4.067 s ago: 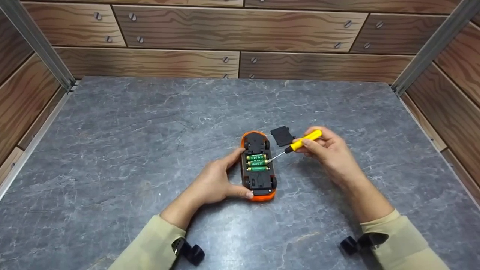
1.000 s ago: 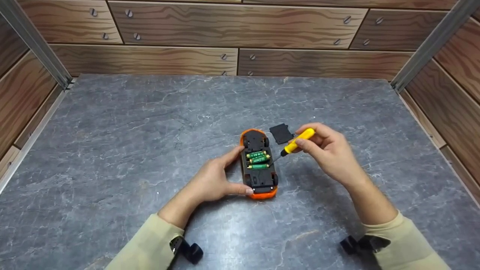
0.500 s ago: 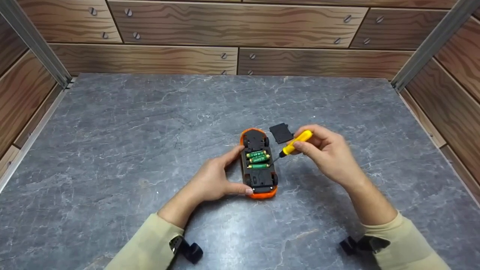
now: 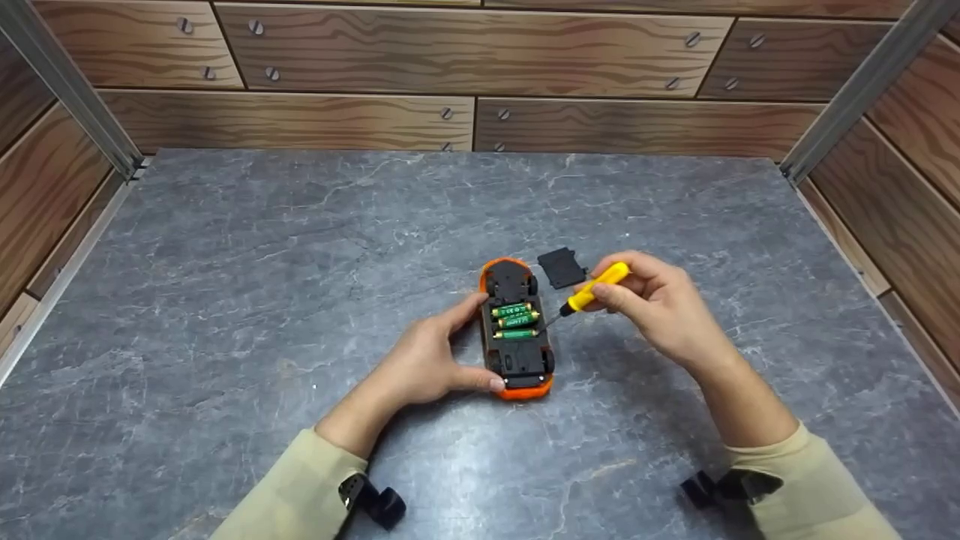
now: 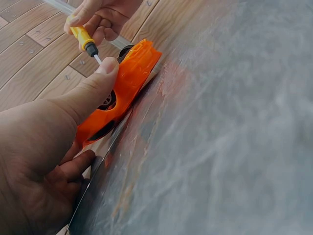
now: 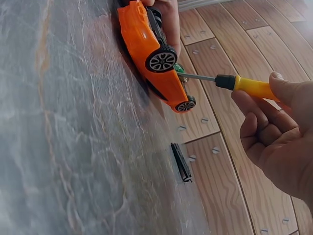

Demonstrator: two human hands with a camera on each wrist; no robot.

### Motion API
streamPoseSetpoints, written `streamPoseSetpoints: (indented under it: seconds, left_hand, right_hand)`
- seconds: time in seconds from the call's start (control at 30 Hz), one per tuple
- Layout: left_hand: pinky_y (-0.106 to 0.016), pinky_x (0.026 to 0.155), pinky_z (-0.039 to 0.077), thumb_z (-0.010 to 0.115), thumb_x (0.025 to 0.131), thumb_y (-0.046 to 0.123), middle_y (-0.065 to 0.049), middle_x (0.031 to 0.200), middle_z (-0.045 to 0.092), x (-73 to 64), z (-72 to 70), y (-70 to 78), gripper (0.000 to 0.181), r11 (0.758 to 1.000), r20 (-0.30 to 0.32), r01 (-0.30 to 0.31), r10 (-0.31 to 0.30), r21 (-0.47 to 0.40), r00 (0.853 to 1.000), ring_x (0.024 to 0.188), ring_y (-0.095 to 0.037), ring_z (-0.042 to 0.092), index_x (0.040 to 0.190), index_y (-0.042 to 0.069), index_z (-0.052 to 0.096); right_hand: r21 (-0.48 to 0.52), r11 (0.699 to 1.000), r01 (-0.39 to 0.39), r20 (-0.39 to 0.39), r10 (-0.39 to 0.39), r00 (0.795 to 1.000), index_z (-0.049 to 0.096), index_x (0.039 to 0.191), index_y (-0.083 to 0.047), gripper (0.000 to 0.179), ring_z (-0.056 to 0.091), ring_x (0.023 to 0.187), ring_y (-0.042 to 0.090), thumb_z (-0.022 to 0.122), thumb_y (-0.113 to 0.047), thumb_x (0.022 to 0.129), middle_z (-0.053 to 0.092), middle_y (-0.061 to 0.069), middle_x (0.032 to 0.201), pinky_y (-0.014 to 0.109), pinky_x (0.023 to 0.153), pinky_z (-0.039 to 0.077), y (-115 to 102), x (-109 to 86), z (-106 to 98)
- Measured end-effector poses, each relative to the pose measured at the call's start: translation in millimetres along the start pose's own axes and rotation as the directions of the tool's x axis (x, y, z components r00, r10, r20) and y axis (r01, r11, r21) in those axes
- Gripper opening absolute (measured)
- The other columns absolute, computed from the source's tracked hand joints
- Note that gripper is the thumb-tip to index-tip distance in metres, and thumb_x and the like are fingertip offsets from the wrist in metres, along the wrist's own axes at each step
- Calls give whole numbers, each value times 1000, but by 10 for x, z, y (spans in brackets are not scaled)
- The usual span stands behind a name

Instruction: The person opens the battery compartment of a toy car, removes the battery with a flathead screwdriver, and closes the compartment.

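An orange toy car (image 4: 523,360) lies wheels up on the table, its black underside facing me. My left hand (image 4: 424,361) grips it along the left side, thumb at the near end and fingers at the far end. Three green batteries (image 4: 517,320) sit across the open compartment; the middle one is raised and slightly tilted. My right hand (image 4: 664,311) pinches a yellow-handled screwdriver (image 4: 600,286). Its tip is at the right end of the nearest battery; in the right wrist view the metal shaft (image 6: 198,77) reaches into the compartment.
A black battery cover (image 4: 562,268) lies on the grey marbled table (image 4: 315,247), right of the car's far end. Wood-patterned panels (image 4: 472,56) enclose the back and sides. A wrist camera (image 4: 375,499) is strapped to each sleeve.
Since the oldest frame, the middle battery has risen and tilted, and the screwdriver tip has moved from its right end to the nearest battery's. Over the last second hardly anything differs.
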State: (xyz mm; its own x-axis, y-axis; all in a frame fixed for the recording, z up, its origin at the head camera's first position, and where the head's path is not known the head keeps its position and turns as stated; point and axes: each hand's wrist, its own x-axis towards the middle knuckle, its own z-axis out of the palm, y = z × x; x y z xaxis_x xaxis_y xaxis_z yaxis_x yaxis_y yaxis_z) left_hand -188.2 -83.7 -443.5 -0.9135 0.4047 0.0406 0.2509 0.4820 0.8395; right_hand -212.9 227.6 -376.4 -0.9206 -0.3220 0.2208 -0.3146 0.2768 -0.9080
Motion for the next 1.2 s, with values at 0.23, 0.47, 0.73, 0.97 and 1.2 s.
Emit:
streamPoseSetpoints:
  seconds: [0.23,0.47,0.73,0.97,1.2]
  left_hand:
    - [-36,125,31,101,66,47,-4,162,49,11,5,-11,120,1000,0,-1,1,2,1000,148,-18,43,166,23,39]
    - [-37,125,31,100,65,49,-4,161,50,19,6,-18,120,1000,-2,-8,8,8,1000,148,-18,43,166,23,39]
    - [-39,125,31,100,66,50,-5,161,50,11,7,-20,120,1000,-4,-9,9,8,1000,148,-19,44,166,24,39]
    - [-38,125,32,100,66,50,-4,161,50,3,1,-19,119,1000,-6,-13,13,-4,1000,148,-18,44,165,24,40]
    - [-38,125,30,101,65,48,-3,163,48,3,-2,-1,120,1000,0,21,-21,-18,1000,149,-19,42,166,25,39]
  right_hand:
    - [110,992,-66,15,65,998,64,116,8,16,79,90,28,67,-1,103,78,19,101,36,79,64,113,32,-71]
    - [224,970,-96,30,91,995,59,116,12,16,79,90,28,63,1,105,78,19,101,39,83,65,215,60,-112]
    - [176,980,-96,14,95,995,56,119,17,25,78,89,26,64,-3,105,78,18,103,36,79,64,203,68,-101]
    - [118,992,-37,-2,38,999,61,116,10,19,79,88,28,65,-4,105,78,22,109,35,77,63,161,58,-63]
    - [149,987,-62,-13,64,998,61,115,13,21,78,88,26,66,-4,104,79,19,100,34,78,62,161,60,-60]
